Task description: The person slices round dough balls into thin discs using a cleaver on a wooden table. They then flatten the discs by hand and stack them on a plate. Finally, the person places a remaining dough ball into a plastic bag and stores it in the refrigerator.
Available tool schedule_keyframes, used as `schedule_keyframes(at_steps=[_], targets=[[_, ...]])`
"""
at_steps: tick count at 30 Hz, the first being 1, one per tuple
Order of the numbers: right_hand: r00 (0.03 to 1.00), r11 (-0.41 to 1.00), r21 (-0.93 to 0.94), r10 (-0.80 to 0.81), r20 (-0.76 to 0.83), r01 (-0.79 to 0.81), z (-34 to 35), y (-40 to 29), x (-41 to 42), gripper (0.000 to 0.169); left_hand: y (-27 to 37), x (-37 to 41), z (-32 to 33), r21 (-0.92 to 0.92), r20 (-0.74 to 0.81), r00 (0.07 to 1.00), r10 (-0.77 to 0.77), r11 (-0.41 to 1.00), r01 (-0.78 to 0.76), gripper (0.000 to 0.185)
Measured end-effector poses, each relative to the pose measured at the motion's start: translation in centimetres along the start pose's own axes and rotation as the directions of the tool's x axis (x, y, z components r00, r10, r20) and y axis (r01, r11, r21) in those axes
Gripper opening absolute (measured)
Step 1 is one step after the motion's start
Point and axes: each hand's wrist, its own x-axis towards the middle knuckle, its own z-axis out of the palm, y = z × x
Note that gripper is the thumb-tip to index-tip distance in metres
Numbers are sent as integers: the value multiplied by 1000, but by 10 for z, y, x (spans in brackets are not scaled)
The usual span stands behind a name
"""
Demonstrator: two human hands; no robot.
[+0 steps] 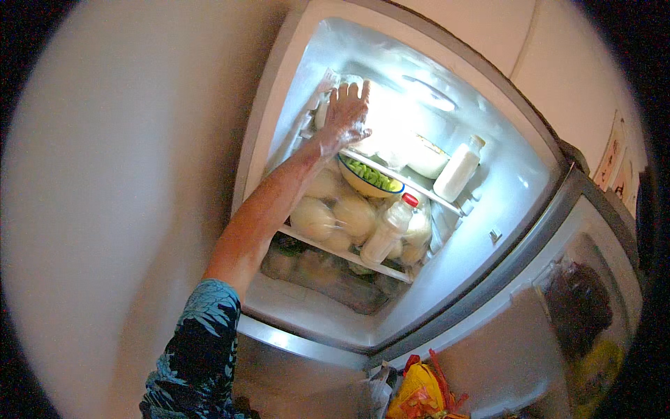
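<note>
My left hand [348,112] reaches into the lit refrigerator, fingers spread, at the top shelf's left side. It lies over or beside pale items there; glare hides whether it touches them. To its right on that shelf stand a white bowl [426,157] and a white-filled bottle [455,173]. Below are a blue-rimmed bowl of green vegetable pieces [369,175], round pale items in clear plastic bags [314,217] and a red-capped plastic bottle [387,230]. My right hand is out of view.
The refrigerator's open door [502,345] extends at the lower right, with bagged items in its racks. A yellow and red plastic bag [419,390] sits low in front. A clear drawer [324,277] lies under the lower shelf. A plain wall [120,157] rises at the left.
</note>
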Motion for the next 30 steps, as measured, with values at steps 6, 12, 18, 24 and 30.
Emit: schedule_keyframes(at_steps=[6, 12, 18, 24, 30], targets=[[1000, 1000, -8, 3, -20, -3, 4, 2, 13, 102, -3, 32, 29, 187, -70, 997, -12, 982, 25, 74], [1000, 1000, -10, 8, -22, -8, 8, -2, 19, 103, -14, 51, 40, 95, -39, 999, 25, 995, -21, 35], [1000, 999, -31, 10, -26, -11, 7, -5, 20, 103, -1, 57, 44, -114, -216, 959, -182, 980, 160, 11], [999, 998, -68, 15, -32, -17, 3, -14, 20, 104, -11, 76, 48, -408, -220, 921, -322, 888, 213, 17], [999, 993, -119, 9, -54, -15, 7, -29, 19, 105, -18, 88, 42, -279, 36, 984, -173, 944, 176, 28]])
